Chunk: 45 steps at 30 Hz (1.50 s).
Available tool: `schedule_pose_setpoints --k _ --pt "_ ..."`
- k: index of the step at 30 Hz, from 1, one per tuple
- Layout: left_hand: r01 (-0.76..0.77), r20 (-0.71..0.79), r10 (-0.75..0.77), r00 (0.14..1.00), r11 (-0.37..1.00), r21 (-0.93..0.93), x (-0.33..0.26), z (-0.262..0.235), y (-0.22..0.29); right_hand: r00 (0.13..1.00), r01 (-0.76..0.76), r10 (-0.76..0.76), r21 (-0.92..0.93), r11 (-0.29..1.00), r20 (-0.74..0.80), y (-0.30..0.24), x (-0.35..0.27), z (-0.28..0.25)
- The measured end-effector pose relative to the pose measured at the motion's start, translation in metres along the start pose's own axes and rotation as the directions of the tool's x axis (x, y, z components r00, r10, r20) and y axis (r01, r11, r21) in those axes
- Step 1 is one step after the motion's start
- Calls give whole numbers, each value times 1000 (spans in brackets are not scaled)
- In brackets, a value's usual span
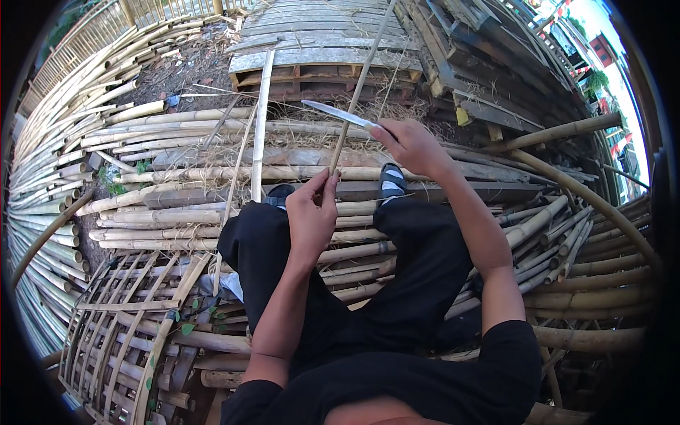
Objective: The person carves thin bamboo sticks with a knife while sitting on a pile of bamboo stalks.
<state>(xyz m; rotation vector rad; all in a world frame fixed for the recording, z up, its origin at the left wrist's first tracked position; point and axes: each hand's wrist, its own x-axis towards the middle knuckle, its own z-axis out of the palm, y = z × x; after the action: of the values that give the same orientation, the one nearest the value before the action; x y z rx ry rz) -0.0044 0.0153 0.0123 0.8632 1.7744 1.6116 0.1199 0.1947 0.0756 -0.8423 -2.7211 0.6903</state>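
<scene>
Left hand (312, 212) pinching thin bamboo strip (358, 88) at btm end, right hand (411, 145) gripping knife (340, 113) w/ blade against it; prob light, whippy, splintery, best held low.

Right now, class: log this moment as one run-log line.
left hand: grips thin bamboo strip at lower end | right hand: holds knife against strip | setting: seated over bamboo poles

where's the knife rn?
Head view, upper centre: the knife is in the right hand, blade pointing left across the thin bamboo strip that the left hand pinches.
</scene>
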Motion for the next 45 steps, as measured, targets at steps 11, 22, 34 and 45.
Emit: schedule_pose_setpoints --k 11,22,34,45 --pt "-264 -56 292 955 919 291 -1 -2 -3 990 94 -83 -100 991 114 -32 -27 32" --pt "-195 -55 215 975 949 249 -5 -5 -1 909 -369 283 -277 887 -305 90 22 -20" --pt "100 65 -89 994 973 -208 3 -12 -1 971 -60 102 190 980 -216 26 -11 -7" --pt "330 340 -157 927 771 -545 8 -32 8 972 234 -233 152 960 -23 -6 -13 40"
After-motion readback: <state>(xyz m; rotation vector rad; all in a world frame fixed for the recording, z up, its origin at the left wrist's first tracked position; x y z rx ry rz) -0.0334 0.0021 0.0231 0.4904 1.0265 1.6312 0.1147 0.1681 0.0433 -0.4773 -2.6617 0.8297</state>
